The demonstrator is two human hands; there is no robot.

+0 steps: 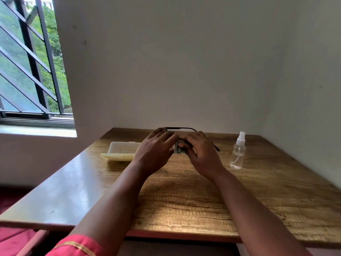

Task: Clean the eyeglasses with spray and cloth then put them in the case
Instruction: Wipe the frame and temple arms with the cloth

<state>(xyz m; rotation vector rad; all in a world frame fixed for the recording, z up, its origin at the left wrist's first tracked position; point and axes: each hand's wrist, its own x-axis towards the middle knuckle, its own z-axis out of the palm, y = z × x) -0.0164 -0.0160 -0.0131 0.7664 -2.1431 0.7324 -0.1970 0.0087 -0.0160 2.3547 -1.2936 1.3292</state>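
Observation:
Both hands meet above the middle of the wooden table. My left hand grips the dark-framed eyeglasses, whose temple arm sticks out behind the fingers. My right hand presses a grey cloth against the glasses; the lenses are hidden by my fingers. A second temple tip pokes out to the right of my right hand. A clear spray bottle with a white nozzle stands upright to the right. The open cream-coloured case lies to the left of my left hand.
The table stands in a corner, with a white wall behind and on the right. A barred window is at the left. Red fabric shows below the table's near edge.

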